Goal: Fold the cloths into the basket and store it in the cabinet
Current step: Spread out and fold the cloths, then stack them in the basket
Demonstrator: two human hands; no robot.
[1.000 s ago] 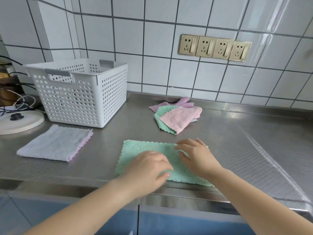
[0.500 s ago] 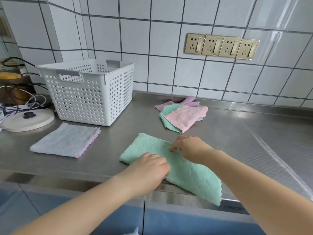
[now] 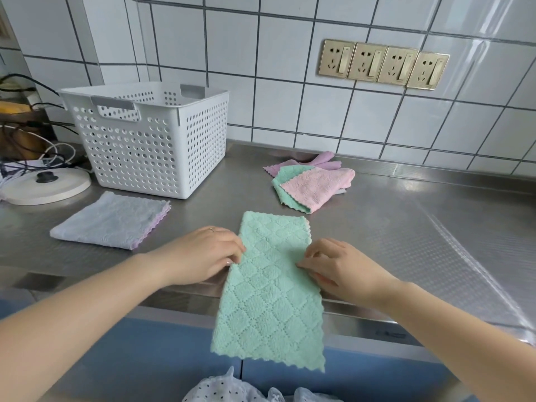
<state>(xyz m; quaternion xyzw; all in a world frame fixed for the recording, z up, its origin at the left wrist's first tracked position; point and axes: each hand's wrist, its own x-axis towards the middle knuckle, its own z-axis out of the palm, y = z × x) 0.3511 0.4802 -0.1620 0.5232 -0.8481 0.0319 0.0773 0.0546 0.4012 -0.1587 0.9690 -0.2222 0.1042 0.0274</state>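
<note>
Currently both hands sit at the middle of the mint-green quilted microfibre cloth [image 3: 269, 288], one on each long edge. Left hand [image 3: 200, 256]: fingers curled, tips pinching the cloth's left edge. Right hand [image 3: 342, 268]: fingers bent, tips pinching the right edge. Cloth is a long strip, already folded once by the look of it; far half flat on the brushed-steel worktop [image 3: 406, 227], near half hanging over the front lip before the blue cabinet fronts [image 3: 145, 358].

Judged step: fold the strip in half again.

Outward: white perforated plastic basket [image 3: 150, 140] stands back left, well apart from the hands; no cloth visible inside it. Folded pale grey cloth with lilac edging [image 3: 110, 220] lies just in front of the basket. Loose heap of pink, green and lilac cloths [image 3: 310, 184] sits behind the green cloth, near the tiled wall [image 3: 290, 97].

Risks:
- Hanging half could drag the cloth off the worktop if the pinches loosen.
- An uneven lift would skew the edges and spoil the fold.
- Smooth steel gives little grip; the far half may slide as the near half is brought up.
</note>
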